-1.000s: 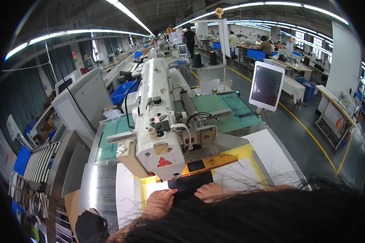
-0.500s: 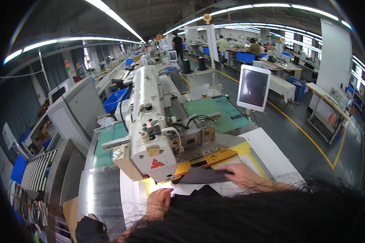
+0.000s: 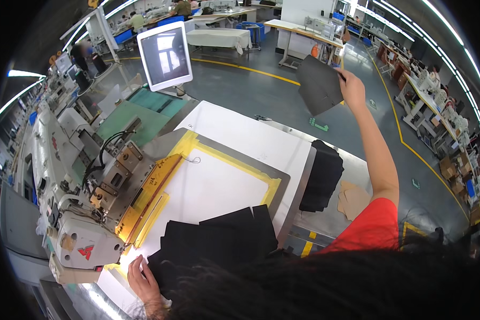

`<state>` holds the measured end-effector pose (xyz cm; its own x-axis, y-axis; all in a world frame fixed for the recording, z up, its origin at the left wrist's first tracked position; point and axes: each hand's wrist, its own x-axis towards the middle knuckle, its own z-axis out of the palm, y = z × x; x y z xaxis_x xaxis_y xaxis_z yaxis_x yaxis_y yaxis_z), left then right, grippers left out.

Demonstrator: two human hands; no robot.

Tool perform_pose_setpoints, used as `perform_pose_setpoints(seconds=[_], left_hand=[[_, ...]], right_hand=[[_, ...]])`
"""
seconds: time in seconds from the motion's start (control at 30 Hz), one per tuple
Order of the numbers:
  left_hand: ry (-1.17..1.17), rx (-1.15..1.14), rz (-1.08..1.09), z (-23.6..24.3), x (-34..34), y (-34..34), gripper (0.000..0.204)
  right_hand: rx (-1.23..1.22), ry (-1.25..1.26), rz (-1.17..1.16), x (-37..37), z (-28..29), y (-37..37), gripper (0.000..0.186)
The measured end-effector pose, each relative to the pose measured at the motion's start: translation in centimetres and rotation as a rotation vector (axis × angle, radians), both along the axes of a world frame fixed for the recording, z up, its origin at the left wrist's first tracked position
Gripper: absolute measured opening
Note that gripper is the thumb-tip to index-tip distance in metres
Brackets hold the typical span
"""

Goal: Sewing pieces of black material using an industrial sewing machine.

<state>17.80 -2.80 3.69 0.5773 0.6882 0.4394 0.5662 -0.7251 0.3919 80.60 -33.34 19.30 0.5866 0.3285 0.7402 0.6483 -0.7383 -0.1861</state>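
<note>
My right hand [image 3: 353, 89] is raised at the end of a stretched arm, out past the table's right side. Its fingers pinch the edge of a thin dark grey fabric panel [image 3: 319, 85], which hangs over the floor. Beside the lit needle area of a white sewing machine [image 3: 85, 242], my left hand [image 3: 145, 282] rests on the work surface, fingers stretched and slightly bent, next to black fabric panels [image 3: 213, 240]. These overlap on a white board [image 3: 234, 178] edged with yellow tape. My hair covers their near part.
A stack of black cut pieces [image 3: 322, 176] lies on the metal side table, with beige pieces [image 3: 353, 200] beside it. Behind the board stands a white-framed screen [image 3: 165, 56]. Workbenches line the far side, beyond a yellow floor line [image 3: 250, 69]. Other people sit in the distance.
My view has turned to the right. My right hand has carried the dark panel away from the machine, out and up to the right. My left hand stays near the needle area.
</note>
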Motion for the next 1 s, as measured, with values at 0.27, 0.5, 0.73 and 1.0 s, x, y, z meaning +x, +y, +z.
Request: perform_pose_setpoints(seconds=[0.27, 0.5, 0.73, 1.0], left_hand=[[0.053, -0.042, 0.039, -0.4, -0.2, -0.8, 0.022], [0.027, -0.054, 0.008, 1.1, 0.2, -0.7, 0.020], [-0.068, 0.129, -0.063, 1.9, 1.0, -0.4, 0.022], [0.065, 0.186, -0.052, 6.8, -4.7, -7.6, 0.029]], right_hand=[[-0.373, 0.483, 0.090, -1.0, -19.7, -10.2, 0.024], [-0.610, 1.308, 0.090, -2.8, -16.4, -9.2, 0.019], [-0.282, 0.701, 0.650, -13.8, -5.8, 10.8, 0.020], [-0.528, 0.519, 1.753, -34.0, -10.4, 25.6, 0.011]])
